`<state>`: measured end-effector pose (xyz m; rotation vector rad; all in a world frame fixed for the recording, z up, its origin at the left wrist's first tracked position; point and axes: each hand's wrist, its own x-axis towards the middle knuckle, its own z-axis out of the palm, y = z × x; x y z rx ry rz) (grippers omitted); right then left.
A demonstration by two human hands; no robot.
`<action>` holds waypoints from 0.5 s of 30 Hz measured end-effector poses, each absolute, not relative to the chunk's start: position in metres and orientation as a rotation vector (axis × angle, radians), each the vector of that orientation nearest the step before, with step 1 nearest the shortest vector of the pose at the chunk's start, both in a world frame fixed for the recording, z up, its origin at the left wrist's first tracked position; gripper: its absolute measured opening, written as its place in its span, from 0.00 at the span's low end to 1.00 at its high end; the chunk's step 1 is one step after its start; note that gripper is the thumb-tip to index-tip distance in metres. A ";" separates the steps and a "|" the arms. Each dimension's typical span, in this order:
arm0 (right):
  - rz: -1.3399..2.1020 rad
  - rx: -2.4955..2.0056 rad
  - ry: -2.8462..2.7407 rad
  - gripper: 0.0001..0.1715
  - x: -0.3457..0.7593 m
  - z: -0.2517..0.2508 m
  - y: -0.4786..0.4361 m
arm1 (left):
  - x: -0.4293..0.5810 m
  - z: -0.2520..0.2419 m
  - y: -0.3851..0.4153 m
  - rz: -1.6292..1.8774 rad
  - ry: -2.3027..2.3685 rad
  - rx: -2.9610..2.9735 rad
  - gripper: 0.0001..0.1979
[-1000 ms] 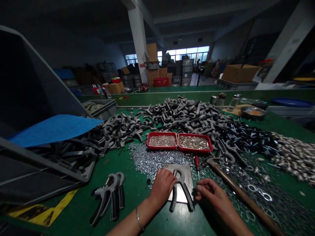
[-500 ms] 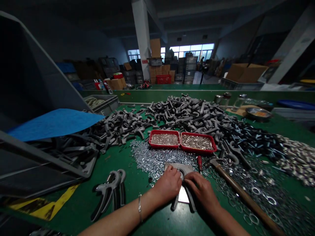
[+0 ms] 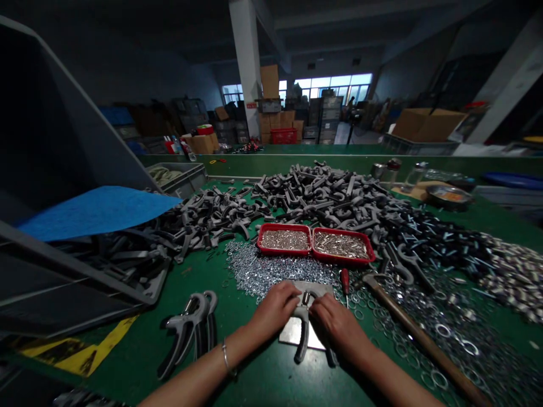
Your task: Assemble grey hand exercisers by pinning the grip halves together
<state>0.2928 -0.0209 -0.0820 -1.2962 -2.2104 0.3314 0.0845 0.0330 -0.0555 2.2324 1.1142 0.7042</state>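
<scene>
A grey and black curved clamp (image 3: 302,330) with a small spring near its top lies over a metal plate (image 3: 289,332). My left hand (image 3: 278,305) has its fingers closed on the clamp's upper left side. From the right, my right hand (image 3: 335,319) grips the same clamp near its top, covering part of the right handle. Two similar clamps (image 3: 193,328) rest on the green table to the left. Just beyond the plate are loose small nuts or washers (image 3: 258,274) and two red trays (image 3: 259,242) of small metal parts.
A hammer (image 3: 407,322) and a red-handled screwdriver (image 3: 345,280) lie at the right among metal rings (image 3: 441,329). Grey handle parts (image 3: 322,195) are heaped behind the trays. A large grey crate (image 3: 85,294) stands at the left, with a blue sheet (image 3: 102,212) over it.
My left hand has shifted left and slightly down, uncovering the clamp's spring and left handle. My right hand has moved slightly left over the clamp.
</scene>
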 end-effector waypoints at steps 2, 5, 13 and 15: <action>0.336 -1.295 -2.248 0.16 0.291 -0.078 -0.023 | 0.079 -0.043 0.049 0.710 1.177 2.282 0.09; 0.365 -1.278 -2.275 0.16 0.293 -0.069 -0.026 | 0.071 -0.024 0.081 0.662 1.234 2.397 0.10; 0.055 -1.740 -2.033 0.17 0.407 -0.072 -0.058 | 0.072 -0.015 0.194 0.397 1.485 2.536 0.09; -0.166 -1.896 -2.070 0.18 0.439 -0.074 -0.071 | 0.077 -0.022 0.211 0.299 1.515 2.562 0.14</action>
